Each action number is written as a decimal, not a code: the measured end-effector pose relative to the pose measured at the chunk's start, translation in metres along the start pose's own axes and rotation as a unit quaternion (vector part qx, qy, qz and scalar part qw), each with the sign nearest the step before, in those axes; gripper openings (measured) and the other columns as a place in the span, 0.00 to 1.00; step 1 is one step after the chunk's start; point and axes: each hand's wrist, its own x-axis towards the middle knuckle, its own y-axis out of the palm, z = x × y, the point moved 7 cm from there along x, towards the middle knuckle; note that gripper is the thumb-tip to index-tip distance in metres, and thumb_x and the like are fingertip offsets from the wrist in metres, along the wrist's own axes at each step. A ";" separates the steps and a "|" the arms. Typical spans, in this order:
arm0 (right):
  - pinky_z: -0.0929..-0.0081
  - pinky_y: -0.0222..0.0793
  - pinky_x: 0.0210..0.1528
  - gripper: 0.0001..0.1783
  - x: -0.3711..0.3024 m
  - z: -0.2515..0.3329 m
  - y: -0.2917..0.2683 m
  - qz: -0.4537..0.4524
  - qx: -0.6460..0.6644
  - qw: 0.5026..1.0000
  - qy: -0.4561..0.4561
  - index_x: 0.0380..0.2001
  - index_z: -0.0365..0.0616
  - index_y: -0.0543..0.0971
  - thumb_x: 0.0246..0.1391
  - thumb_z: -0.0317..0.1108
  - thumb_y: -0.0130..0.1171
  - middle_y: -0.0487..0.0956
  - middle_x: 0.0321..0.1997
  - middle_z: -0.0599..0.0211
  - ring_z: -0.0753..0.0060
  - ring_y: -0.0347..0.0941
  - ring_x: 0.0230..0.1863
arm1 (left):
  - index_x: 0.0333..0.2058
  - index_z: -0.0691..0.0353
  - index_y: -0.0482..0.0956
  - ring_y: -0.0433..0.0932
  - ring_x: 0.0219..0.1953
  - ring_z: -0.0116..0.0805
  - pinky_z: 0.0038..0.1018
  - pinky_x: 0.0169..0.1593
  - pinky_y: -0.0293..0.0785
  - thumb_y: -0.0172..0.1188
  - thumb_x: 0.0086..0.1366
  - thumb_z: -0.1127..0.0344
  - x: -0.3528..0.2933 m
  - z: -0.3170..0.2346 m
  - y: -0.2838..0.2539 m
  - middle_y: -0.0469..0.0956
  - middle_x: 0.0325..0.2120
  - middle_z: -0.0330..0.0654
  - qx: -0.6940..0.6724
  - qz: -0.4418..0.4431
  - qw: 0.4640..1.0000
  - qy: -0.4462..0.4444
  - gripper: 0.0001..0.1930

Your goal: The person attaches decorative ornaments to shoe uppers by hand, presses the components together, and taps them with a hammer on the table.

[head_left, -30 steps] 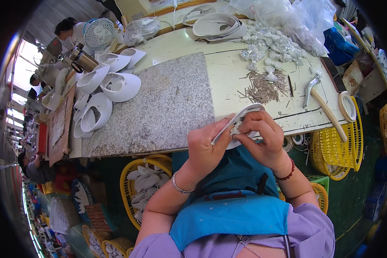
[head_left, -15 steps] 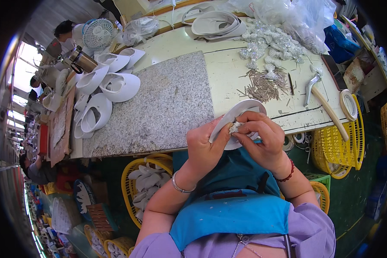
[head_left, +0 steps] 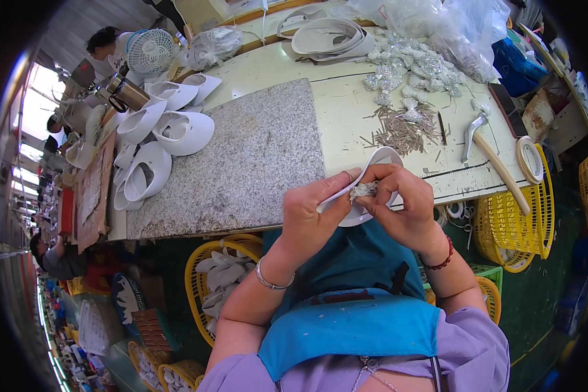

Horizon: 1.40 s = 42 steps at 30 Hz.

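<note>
Visor [head_left: 387,155], white, bent into a curve, held up off the table [head_left: 346,124] at its near edge, between the two hands. Left hand [head_left: 313,212] clamped on the left rim. Right hand [head_left: 402,202] at the inner side, fingertips pinched on a small whitish tuft [head_left: 363,190] within the curve. Hands close together; contact between fingertips: cannot tell. Joining of tuft to visor: cannot tell either.

On table, left: speckled slab [head_left: 242,163], with other visors [head_left: 199,134], also white, heaped at its left side. Beyond these, flask [head_left: 129,93] and fan [head_left: 151,52]. Far middle: loose stack of white bands [head_left: 333,42]. Far right: spread of glittery pieces [head_left: 415,65] beside clear bags [head_left: 464,39]. Nearer: scatter of thin brownish sticks [head_left: 402,134]. Just right of sticks: dark pen [head_left: 441,127], then hammer [head_left: 500,168], wooden handle jutting past the near edge; pale roll [head_left: 519,160] near the corner.

Below table: yellow basket [head_left: 191,281] of white pieces left of blue apron [head_left: 353,326]. Bangle [head_left: 274,281] on left wrist, red beads [head_left: 443,258] on right.
</note>
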 end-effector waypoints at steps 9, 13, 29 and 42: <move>0.75 0.70 0.32 0.16 0.002 -0.013 -0.003 0.017 0.034 0.999 0.036 0.22 0.42 0.68 0.37 0.19 0.67 0.78 0.34 0.58 0.65 0.75 0.31 | 0.46 0.67 0.78 0.80 0.31 0.27 0.21 0.36 0.74 0.57 0.55 0.76 0.003 0.000 0.005 0.81 0.31 0.47 0.023 0.030 0.999 -0.001 0.17; 0.76 0.69 0.30 0.15 0.006 -0.007 -0.005 0.018 0.026 0.999 0.024 0.22 0.42 0.68 0.37 0.20 0.67 0.78 0.34 0.59 0.66 0.74 0.29 | 0.45 0.67 0.78 0.80 0.31 0.28 0.22 0.35 0.74 0.58 0.55 0.76 0.002 -0.002 0.003 0.81 0.30 0.47 0.028 0.036 0.999 -0.003 0.17; 0.78 0.68 0.29 0.17 0.009 -0.030 0.001 0.059 0.114 0.989 0.070 0.21 0.43 0.66 0.39 0.21 0.67 0.77 0.30 0.63 0.72 0.71 0.26 | 0.42 0.68 0.80 0.82 0.33 0.30 0.23 0.38 0.76 0.60 0.57 0.73 0.003 0.010 0.002 0.82 0.32 0.50 0.026 0.004 0.998 -0.051 0.13; 0.82 0.66 0.29 0.40 0.017 -0.014 -0.005 0.061 0.064 0.990 0.113 0.56 0.42 0.67 0.35 0.21 0.69 0.70 0.46 0.64 0.77 0.65 0.28 | 0.45 0.65 0.79 0.82 0.29 0.36 0.25 0.33 0.75 0.60 0.52 0.78 0.001 0.002 0.001 0.81 0.29 0.50 0.070 0.016 0.997 0.034 0.18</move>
